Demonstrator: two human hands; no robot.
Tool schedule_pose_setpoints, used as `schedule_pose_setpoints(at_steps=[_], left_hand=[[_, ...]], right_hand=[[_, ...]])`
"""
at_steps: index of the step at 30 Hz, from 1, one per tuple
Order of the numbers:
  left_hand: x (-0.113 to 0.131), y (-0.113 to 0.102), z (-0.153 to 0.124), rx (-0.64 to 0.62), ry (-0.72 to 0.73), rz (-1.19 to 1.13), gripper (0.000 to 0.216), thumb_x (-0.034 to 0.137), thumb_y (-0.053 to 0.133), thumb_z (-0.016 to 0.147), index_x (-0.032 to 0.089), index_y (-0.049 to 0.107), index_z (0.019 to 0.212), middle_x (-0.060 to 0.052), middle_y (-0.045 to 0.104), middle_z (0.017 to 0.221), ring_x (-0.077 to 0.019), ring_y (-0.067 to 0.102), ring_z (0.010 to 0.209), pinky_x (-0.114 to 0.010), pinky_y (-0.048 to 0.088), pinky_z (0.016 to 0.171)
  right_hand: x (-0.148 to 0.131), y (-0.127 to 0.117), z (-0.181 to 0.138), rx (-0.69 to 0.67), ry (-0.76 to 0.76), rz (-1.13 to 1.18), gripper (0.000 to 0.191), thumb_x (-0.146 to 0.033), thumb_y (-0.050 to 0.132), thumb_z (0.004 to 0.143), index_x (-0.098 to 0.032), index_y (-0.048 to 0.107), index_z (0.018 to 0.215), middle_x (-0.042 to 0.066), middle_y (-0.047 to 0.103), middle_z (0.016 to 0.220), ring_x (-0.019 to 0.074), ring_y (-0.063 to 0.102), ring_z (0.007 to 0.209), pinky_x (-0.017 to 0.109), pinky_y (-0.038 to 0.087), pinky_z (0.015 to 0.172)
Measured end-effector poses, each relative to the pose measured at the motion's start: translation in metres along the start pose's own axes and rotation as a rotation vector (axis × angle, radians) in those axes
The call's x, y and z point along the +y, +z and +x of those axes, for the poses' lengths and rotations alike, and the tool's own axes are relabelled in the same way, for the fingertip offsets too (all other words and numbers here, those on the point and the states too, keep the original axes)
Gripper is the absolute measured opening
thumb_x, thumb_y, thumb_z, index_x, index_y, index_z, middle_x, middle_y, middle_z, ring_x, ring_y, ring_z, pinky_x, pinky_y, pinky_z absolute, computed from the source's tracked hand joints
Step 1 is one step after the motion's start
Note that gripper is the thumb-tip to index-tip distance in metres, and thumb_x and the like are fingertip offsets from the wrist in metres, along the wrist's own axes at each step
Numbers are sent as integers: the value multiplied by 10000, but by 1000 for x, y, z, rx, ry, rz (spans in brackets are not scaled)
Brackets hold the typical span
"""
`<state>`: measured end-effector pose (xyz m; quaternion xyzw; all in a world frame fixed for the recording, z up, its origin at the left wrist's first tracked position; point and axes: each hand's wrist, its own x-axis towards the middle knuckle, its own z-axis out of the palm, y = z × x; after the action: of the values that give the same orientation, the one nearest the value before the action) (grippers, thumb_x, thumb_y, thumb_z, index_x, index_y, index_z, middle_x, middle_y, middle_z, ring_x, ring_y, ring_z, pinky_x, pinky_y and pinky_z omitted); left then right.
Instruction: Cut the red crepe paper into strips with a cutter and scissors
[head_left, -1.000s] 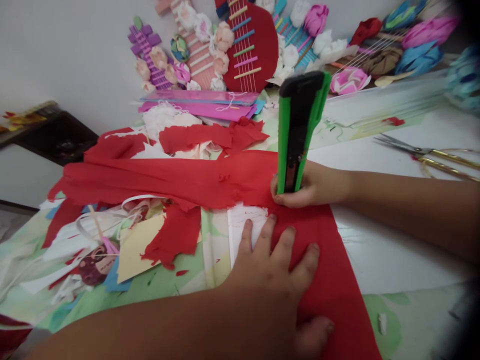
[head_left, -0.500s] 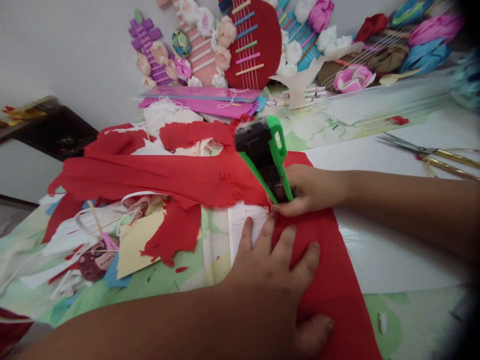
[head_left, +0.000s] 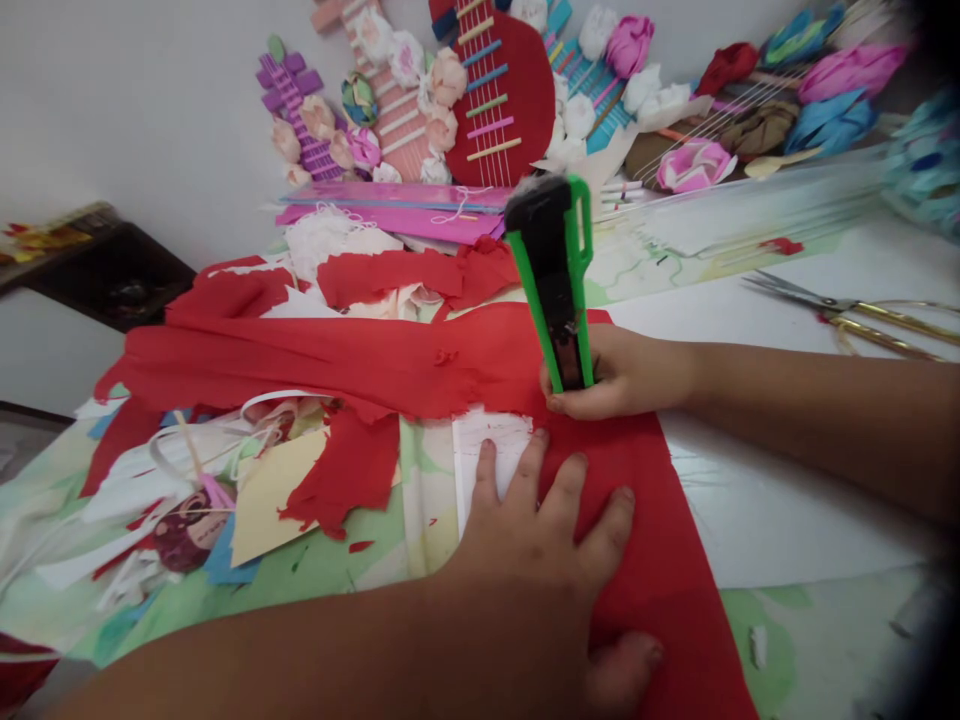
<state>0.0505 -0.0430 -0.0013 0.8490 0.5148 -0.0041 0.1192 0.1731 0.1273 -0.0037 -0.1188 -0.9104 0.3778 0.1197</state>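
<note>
My right hand (head_left: 622, 372) is closed around a green and black utility knife (head_left: 557, 275), held almost upright with its tip down on a sheet of red crepe paper (head_left: 360, 365). My left hand (head_left: 551, 545) lies flat with fingers spread on the red paper and on a white card (head_left: 484, 455) just below the knife. The red paper runs across the table and is torn at its lower edge.
Gold-handled scissors (head_left: 847, 305) lie at the right on a white sheet (head_left: 750, 520). Paper flowers and stick crafts (head_left: 480, 95) lean against the wall behind pink strips (head_left: 397, 210). Paper scraps (head_left: 225, 500) cover the left. A dark table (head_left: 112, 275) stands at far left.
The knife's top leaned from upright toward the left, then swung back up to nearly upright. My left hand stayed pressed on the paper.
</note>
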Motion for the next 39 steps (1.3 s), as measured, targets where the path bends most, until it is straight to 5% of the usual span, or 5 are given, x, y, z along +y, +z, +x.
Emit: schedule_pose_setpoints(at_steps=[14,22,28,33,39], left_hand=[[0,-5,1,-46,-15,9,702,627,357,769,227,340,1346,-199,352,1344,-453,190,1254,-691,74,934],[2,-13,5,-140,-17,-22,703,622,359,769,236,317,1355,-195,298,1381,-455,119,1270,-705,53,917],[0,-9,5,-99,-6,-27,698,615,352,771,228,327,1352,-179,298,1388,-432,138,1278,-698,44,927],[-2,-2,3,-36,20,4,700,613,369,766,219,345,1343,-179,338,1367,-405,177,1280,-669,74,954],[-5,3,1,31,62,25,688,627,313,787,209,366,1331,-191,376,1338,-413,213,1264,-675,113,941]], right_hand=[[-3,3,6,-64,0,-102,248,-330,524,731,-150,458,574,-44,409,513,53,366,491,202,303,481],[-10,-27,-2,481,137,387,261,-372,607,692,-156,591,838,-9,570,638,75,492,522,210,379,471],[-37,-34,-15,368,287,330,195,-350,605,690,-169,618,763,8,607,643,93,536,539,201,380,436],[-21,-10,-24,231,434,476,268,-411,569,724,-171,561,843,-43,516,500,58,446,391,187,331,364],[-6,-1,-27,302,343,400,186,-339,561,736,-173,525,812,-37,550,579,53,470,456,182,359,416]])
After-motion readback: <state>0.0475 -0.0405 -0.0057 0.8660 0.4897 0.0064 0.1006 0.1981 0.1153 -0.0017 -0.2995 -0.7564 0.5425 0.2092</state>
